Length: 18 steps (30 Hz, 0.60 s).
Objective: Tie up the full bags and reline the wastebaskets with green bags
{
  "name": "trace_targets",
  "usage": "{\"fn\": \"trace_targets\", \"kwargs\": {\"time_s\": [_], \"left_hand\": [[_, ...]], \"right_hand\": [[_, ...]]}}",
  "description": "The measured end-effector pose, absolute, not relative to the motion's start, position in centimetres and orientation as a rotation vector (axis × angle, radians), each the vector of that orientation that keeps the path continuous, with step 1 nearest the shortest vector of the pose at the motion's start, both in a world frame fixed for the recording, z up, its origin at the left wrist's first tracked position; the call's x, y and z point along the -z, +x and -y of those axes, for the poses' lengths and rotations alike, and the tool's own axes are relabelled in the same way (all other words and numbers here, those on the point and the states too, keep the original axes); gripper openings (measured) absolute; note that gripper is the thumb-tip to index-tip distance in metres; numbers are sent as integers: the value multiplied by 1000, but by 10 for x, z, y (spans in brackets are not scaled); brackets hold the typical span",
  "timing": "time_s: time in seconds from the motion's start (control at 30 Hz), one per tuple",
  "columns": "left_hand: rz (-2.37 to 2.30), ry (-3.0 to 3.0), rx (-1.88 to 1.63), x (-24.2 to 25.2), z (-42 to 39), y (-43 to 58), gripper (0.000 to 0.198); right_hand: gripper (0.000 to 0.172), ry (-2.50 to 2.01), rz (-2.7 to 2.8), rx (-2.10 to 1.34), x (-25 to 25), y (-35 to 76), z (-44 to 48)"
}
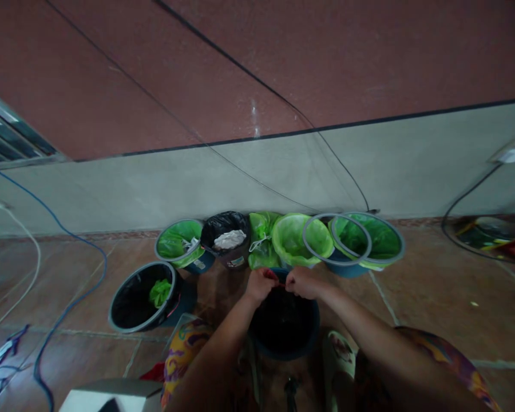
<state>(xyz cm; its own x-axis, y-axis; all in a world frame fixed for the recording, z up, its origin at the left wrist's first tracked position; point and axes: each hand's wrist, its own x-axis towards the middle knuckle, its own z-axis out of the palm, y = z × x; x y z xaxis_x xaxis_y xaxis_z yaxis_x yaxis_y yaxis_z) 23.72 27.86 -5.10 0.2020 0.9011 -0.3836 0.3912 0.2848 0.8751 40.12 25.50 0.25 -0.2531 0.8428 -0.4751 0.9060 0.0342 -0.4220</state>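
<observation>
A dark blue bin [283, 346] with a black liner stands on the tiled floor right in front of me. Both hands are at its far rim. My left hand [260, 284] is closed in a pinch on a red drawstring [277, 280] of the liner. My right hand [302, 282] is closed on the same string just to the right, the two hands nearly touching. My forearms reach in from the bottom of the view and hide part of the bin's near edge.
A row of bins lines the wall: green-lined ones [180, 243] [298, 240] [369, 240], a black-lined one [227, 243], and a tied green bag [261, 240]. Another black-lined bin [141, 297] stands at left. Blue cable [75, 297] and white cable [30, 269] cross the floor.
</observation>
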Motion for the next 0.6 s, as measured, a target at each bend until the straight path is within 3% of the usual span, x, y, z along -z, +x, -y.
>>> {"fn": "trace_targets", "kwargs": {"time_s": [0.17, 0.4, 0.6], "left_hand": [[-1410, 1793, -532, 49, -278, 236, 15], [-1305, 1833, -710, 63, -272, 242, 30], [-1398, 1778, -727, 63, -268, 246, 11]], "right_hand": [[28, 1970, -2102, 822, 7, 399, -258], [31, 2051, -2278, 914, 20, 393, -264], [30, 2059, -2177, 1179, 25, 390, -265]]}}
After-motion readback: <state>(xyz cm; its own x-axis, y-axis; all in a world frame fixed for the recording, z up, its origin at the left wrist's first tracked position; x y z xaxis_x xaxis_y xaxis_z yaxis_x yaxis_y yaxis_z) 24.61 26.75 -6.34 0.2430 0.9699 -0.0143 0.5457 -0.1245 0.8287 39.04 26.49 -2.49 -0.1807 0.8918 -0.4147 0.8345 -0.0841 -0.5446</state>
